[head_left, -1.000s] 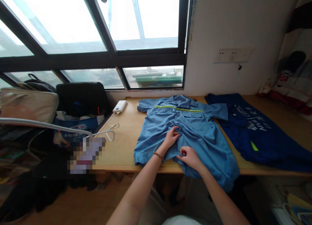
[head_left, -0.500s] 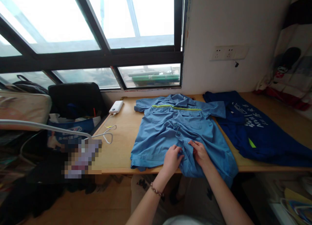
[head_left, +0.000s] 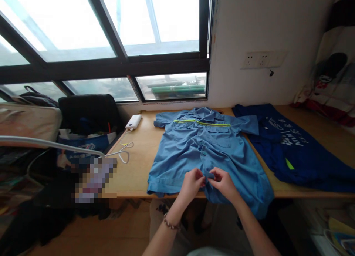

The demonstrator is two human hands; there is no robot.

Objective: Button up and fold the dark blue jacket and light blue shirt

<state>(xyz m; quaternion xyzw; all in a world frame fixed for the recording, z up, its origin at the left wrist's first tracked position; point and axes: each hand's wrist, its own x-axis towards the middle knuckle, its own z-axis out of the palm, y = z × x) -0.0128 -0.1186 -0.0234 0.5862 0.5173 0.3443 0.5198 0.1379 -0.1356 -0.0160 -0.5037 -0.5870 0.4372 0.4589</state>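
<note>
A light blue short-sleeved shirt [head_left: 183,148] lies face up on the wooden table, collar toward the window, with a yellow-green stripe across its chest. Its lower right part hangs over the table's front edge. At the lower front placket, my left hand [head_left: 193,182] pinches the cloth with thumb and fingers. Close beside it, my right hand [head_left: 222,182] also pinches the placket, lifting a small fold between the two hands. Any button there is hidden by my fingers.
A dark blue garment [head_left: 288,145] with white lettering lies to the right. On the left are a white power bank [head_left: 133,121] with a cable [head_left: 123,152], a blurred-out object [head_left: 97,178] and bags [head_left: 85,148]. The wooden table [head_left: 138,174] ends near me.
My right hand has moved left and slightly down, closer to my left hand. Both hands now pinch the placket together, raising a fold of cloth.
</note>
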